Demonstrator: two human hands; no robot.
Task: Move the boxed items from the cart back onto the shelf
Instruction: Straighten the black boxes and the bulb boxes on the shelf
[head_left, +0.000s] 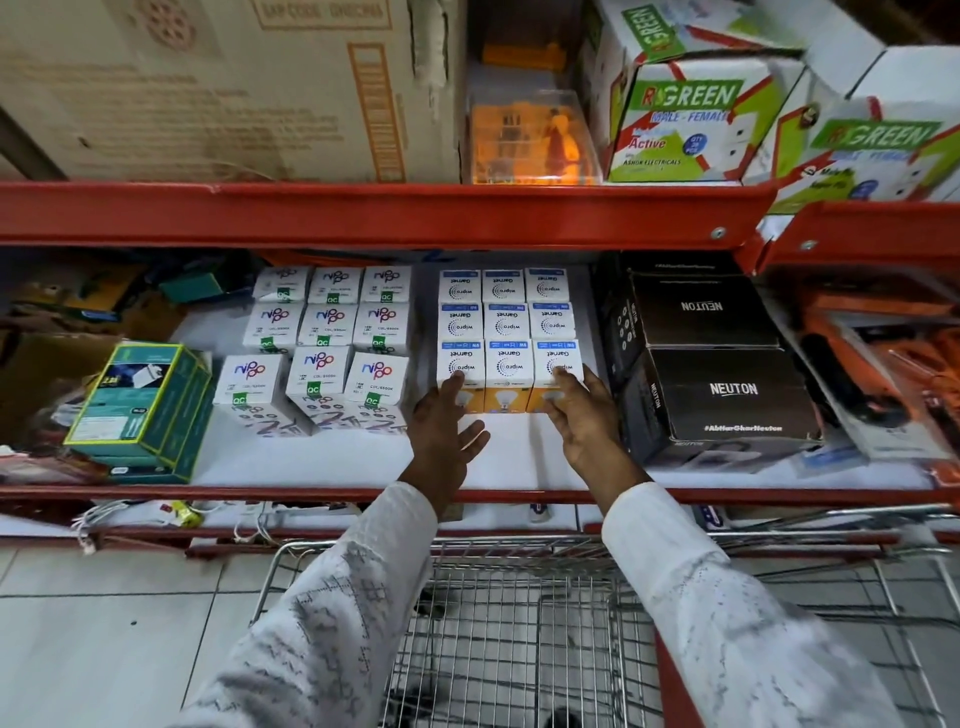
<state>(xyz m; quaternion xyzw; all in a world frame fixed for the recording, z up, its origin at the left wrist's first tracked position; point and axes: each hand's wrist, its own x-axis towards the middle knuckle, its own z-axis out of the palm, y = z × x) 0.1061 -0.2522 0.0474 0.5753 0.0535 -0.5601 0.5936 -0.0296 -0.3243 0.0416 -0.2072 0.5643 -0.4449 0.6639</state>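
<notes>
White and orange Wipro Garnet bulb boxes (507, 338) stand in a three-by-three block on the white shelf (332, 462). My left hand (448, 422) rests with spread fingers against the front-left box. My right hand (576, 410) touches the front-right box (558, 371), fingers apart, gripping nothing. White Nippo bulb boxes (322, 343) form a similar block to the left. The wire cart (514, 623) sits below between my white sleeves; no boxes show in its visible part.
Black Neuton boxes (722, 364) stand right of the Wipro block, green boxes (143, 405) at the left. Orange packaged goods (883, 353) fill the far right. A red shelf beam (363, 213) runs above, carrying a large carton (208, 88) and R-Green boxes (685, 119).
</notes>
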